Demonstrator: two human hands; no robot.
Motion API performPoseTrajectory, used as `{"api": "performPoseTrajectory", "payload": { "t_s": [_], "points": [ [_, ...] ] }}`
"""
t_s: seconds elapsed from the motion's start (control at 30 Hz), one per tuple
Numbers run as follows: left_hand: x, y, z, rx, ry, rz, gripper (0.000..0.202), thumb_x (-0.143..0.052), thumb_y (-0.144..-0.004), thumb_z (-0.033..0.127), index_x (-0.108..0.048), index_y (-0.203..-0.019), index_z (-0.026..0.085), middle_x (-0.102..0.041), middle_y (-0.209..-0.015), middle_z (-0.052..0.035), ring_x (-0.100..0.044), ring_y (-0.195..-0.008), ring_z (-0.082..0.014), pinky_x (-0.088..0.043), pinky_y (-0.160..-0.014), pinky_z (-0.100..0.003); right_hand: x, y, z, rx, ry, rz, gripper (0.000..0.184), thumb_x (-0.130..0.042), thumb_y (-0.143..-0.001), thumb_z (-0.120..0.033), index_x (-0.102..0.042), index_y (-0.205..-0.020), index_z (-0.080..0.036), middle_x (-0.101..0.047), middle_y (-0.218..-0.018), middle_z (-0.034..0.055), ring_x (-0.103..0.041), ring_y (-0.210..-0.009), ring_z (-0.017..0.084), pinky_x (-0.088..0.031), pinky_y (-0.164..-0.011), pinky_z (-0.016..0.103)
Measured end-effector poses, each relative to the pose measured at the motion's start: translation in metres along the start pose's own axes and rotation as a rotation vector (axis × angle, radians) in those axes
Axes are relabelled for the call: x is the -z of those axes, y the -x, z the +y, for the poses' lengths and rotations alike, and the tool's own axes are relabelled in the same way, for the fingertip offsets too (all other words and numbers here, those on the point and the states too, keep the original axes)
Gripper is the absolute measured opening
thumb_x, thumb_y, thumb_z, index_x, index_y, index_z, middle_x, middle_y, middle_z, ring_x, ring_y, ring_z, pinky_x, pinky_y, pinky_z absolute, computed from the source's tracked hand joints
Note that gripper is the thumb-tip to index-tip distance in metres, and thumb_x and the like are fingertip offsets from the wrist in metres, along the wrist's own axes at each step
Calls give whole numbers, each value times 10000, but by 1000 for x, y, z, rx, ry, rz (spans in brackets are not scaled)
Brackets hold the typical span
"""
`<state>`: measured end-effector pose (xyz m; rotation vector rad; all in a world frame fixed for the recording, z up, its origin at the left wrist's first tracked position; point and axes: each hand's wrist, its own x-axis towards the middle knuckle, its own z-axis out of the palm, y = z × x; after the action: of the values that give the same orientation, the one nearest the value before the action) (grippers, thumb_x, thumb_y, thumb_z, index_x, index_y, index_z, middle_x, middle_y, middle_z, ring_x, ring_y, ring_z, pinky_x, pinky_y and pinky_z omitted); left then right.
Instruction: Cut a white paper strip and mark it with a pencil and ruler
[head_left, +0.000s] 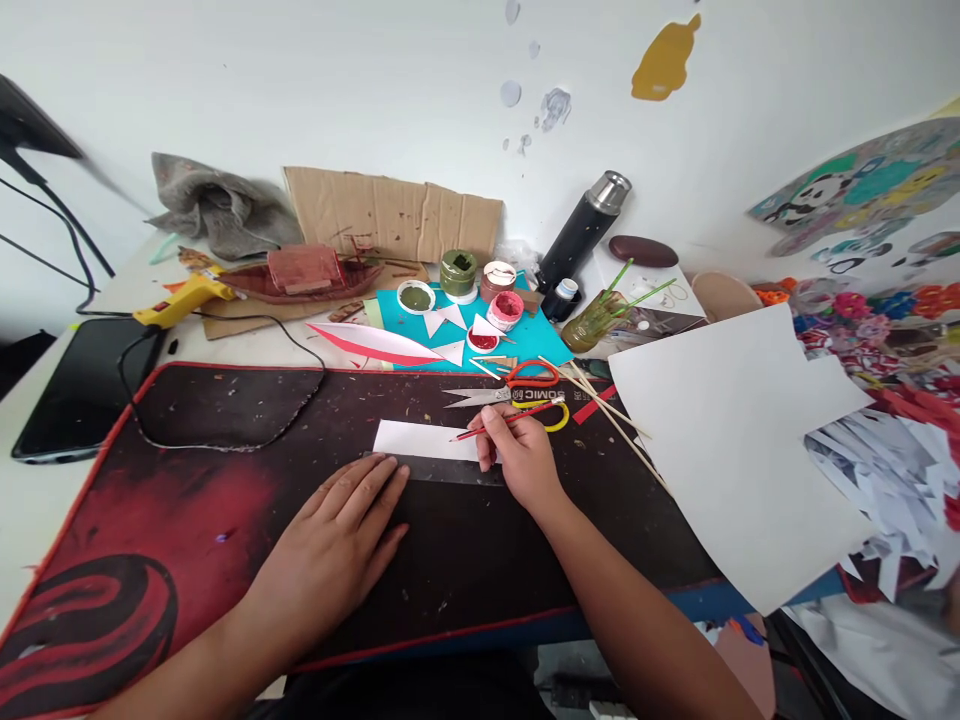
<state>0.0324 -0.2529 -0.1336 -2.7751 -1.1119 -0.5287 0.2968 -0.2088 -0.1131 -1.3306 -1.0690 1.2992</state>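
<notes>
the left hand lies flat, palm down, its four fingers stretched out and nearly side by side, the thumb a little apart from them. its fingertips press on the left end of a clear ruler, at the lower left corner of a white paper strip; it grips nothing.

the right hand is curled, thumb and fingers pinching a red pencil near its middle. the pencil slants, its tip pointing left over the paper strip and its back end up to the right; whether the tip touches the paper is too fine to tell. the lower fingers are tucked in and cover the right end of the strip.

the paper strip lies on a dark mat between the two hands, with the ruler along its near edge. just beyond the right hand lie scissors, blades pointing left, with one orange and one yellow handle loop. thin wooden sticks lie to the right of them, close to a large white sheet.

farther back on the table, a blue sheet carries paint pots and small white paper triangles. left of these are a model boat and a yellow glue gun.
</notes>
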Motion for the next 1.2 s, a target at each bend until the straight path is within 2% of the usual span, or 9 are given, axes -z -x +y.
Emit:
{"api": "performPoseTrajectory", "payload": {
  "t_s": [0.1, 0.27, 0.4, 0.57, 0.67, 0.83, 0.97, 1.07, 1.2],
  "points": [
    [-2, -2, -3, 4, 18, 4, 494, -497, -1128, 379, -638, -1501, 87, -700, -1480, -196, -644, -1390, -332, -516, -1172, -471, -1, -3, 0, 1, -4, 2, 539, -704, -984, -721, -714, -849, -200, -606, -554, -41, -548, -465, 119, -449, -530, 260],
    [0, 0, 1, -14, 9, 13, 468, -537, -1109, 317, -641, -1491, 67, -710, -1457, -204, -654, -1365, -343, -510, -1157, -478, 0, -1, 2, 15, -22, 9, 534, -711, -986, -715, -708, -843, -200, -604, -554, -42, -545, -464, 115, -437, -523, 252],
    [2, 3, 1, -2, 41, 6, 414, -528, -1115, 306, -672, -1462, 133, -739, -1419, -151, -673, -1323, -315, -520, -1130, -453, 1, 0, 3, 14, -34, 9, 541, -717, -980, -720, -708, -834, -200, -607, -554, -41, -534, -458, 112, -429, -516, 251],
    [3, -1, -14, 82, 79, 17, 396, -503, -1125, 325, -688, -1443, 178, -748, -1365, -138, -689, -1239, -318, -543, -1035, -461, 1, 0, 3, 17, -39, 12, 539, -718, -983, -717, -711, -832, -199, -612, -560, -40, -537, -459, 109, -426, -519, 250],
    [3, -7, -26, 181, 118, -19, 391, -486, -1128, 400, -731, -1355, 197, -757, -1265, -135, -704, -1123, -316, -560, -975, -474, 1, 0, 3, 25, -37, 9, 537, -717, -989, -712, -712, -833, -198, -612, -558, -41, -540, -460, 109, -430, -524, 250],
    [5, -12, -35, 250, 315, -121, 315, -546, -1086, 457, -742, -1155, 220, -749, -1142, -101, -704, -1039, -289, -577, -982, -449, 0, -1, 3, 19, -42, 7, 550, -722, -981, -725, -716, -839, -194, -608, -557, -42, -544, -461, 109, -438, -520, 248],
    [15, -16, -40, 341, 554, -325, 210, -659, -977, 466, -695, -982, 260, -755, -1007, -45, -733, -920, -252, -586, -821, -366, 0, -1, 2, 9, -59, -2, 564, -734, -963, -742, -714, -834, -194, -609, -560, -41, -551, -458, 110, -446, -505, 242],
    [29, -26, -48, 398, 709, -441, 198, -648, -954, 471, -696, -989, 282, -775, -928, -7, -737, -779, -214, -562, -697, -310, 1, 0, 0, 12, -79, 3, 564, -739, -959, -744, -717, -835, -194, -614, -559, -39, -558, -453, 113, -452, -497, 242],
    [54, -43, -59, 377, 788, -329, 284, -625, -995, 564, -766, -1031, 319, -821, -975, 10, -782, -821, -199, -579, -732, -261, 7, 5, -8, 75, -84, 39, 544, -726, -991, -715, -756, -867, -186, -630, -563, -33, -592, -461, 120, -466, -517, 250]
  ]
}}
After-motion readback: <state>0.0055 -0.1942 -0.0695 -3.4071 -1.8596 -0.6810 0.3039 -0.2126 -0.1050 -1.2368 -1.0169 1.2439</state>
